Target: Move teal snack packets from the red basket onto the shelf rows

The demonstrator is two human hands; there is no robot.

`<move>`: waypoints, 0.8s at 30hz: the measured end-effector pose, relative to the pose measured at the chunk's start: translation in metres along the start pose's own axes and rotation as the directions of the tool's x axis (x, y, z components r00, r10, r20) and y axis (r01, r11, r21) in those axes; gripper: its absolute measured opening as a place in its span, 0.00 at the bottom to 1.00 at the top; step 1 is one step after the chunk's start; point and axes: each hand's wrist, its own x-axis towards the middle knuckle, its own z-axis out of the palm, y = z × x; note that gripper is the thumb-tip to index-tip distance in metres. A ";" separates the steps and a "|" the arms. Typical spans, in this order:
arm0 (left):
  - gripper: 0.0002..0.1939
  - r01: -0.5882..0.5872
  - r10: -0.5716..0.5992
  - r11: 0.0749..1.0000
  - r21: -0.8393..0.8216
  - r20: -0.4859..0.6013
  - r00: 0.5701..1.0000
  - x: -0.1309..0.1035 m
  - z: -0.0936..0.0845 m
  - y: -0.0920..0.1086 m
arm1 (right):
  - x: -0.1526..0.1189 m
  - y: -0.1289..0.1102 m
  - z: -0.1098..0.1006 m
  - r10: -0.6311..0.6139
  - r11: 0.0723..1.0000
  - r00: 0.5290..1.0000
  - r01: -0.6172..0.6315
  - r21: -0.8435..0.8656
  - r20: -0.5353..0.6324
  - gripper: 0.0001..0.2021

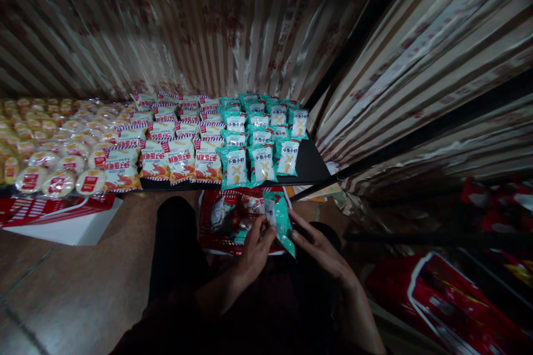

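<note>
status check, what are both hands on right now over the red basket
Left hand and right hand both gripping teal snack packets. Red basket beneath. Nothing blocking.

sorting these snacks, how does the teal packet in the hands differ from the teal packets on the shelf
The held teal packet is gripped by the left hand and right hand above the red basket; the shelf teal packets lie in rows. The held one hangs tilted; the shelf ones lie face up. Both share teal wrapping.
</note>
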 end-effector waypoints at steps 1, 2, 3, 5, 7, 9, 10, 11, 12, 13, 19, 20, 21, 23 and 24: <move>0.17 0.017 -0.016 0.999 -0.043 0.014 1.000 0.002 -0.001 -0.001 | 0.001 0.001 0.001 0.002 1.000 1.000 -0.002 0.007 0.013 0.32; 0.19 0.027 -0.025 0.996 -0.081 0.025 0.999 0.003 -0.001 -0.002 | 0.002 0.003 0.001 0.002 1.000 1.000 -0.003 0.011 0.023 0.32; 0.21 0.037 -0.033 0.993 -0.114 0.032 0.999 0.005 -0.002 -0.003 | 0.003 0.004 0.002 0.002 1.000 1.000 -0.002 0.010 0.026 0.31; 0.28 0.070 -0.066 0.984 -0.164 0.028 0.997 0.007 -0.002 -0.005 | 0.007 0.007 0.005 -0.004 1.000 1.000 0.004 -0.004 0.021 0.30; 0.33 0.109 -0.109 0.970 -0.218 0.010 0.994 0.009 -0.003 -0.007 | 0.010 0.009 0.008 -0.019 1.000 1.000 0.020 -0.019 0.022 0.29; 0.36 0.133 -0.140 0.949 -0.285 -0.002 0.990 0.010 -0.004 -0.009 | 0.013 0.011 0.010 -0.028 0.999 0.999 0.029 -0.021 0.039 0.28; 0.37 0.138 -0.147 0.939 -0.316 -0.006 0.989 0.010 -0.005 -0.011 | 0.014 0.012 0.012 -0.032 0.999 0.998 0.033 -0.021 0.045 0.28; 0.37 0.144 -0.156 0.929 -0.341 -0.008 0.988 0.011 -0.006 -0.012 | 0.015 0.013 0.013 -0.037 0.999 0.998 0.038 -0.023 0.044 0.27; 0.36 0.152 -0.166 0.920 -0.361 -0.008 0.986 0.011 -0.006 -0.012 | 0.016 0.015 0.013 -0.044 0.999 0.998 0.045 -0.027 0.036 0.27; 0.36 0.160 -0.176 0.912 -0.379 -0.008 0.984 0.012 -0.007 -0.013 | 0.017 0.017 0.014 -0.054 0.998 0.998 0.055 -0.031 0.028 0.26; 0.30 0.188 -0.225 0.856 -0.482 -0.020 0.974 0.013 -0.013 -0.011 | 0.023 0.025 0.016 -0.096 0.994 0.995 0.095 -0.048 -0.039 0.22; 0.30 0.187 -0.225 0.848 -0.497 -0.019 0.974 0.013 -0.014 -0.011 | 0.024 0.025 0.016 -0.103 0.993 0.994 0.101 -0.054 -0.047 0.22; 0.30 0.187 -0.225 0.839 -0.511 -0.013 0.974 0.014 -0.015 -0.011 | 0.024 0.026 0.016 -0.108 0.993 0.993 0.105 -0.058 -0.053 0.22; 0.29 0.203 -0.236 0.817 -0.540 0.008 0.972 0.014 -0.016 -0.012 | 0.023 0.027 0.016 -0.106 0.993 0.993 0.103 -0.058 -0.060 0.22; 0.28 0.216 -0.246 0.805 -0.553 0.021 0.969 0.014 -0.017 -0.012 | 0.023 0.028 0.016 -0.101 0.994 0.993 0.097 -0.053 -0.063 0.23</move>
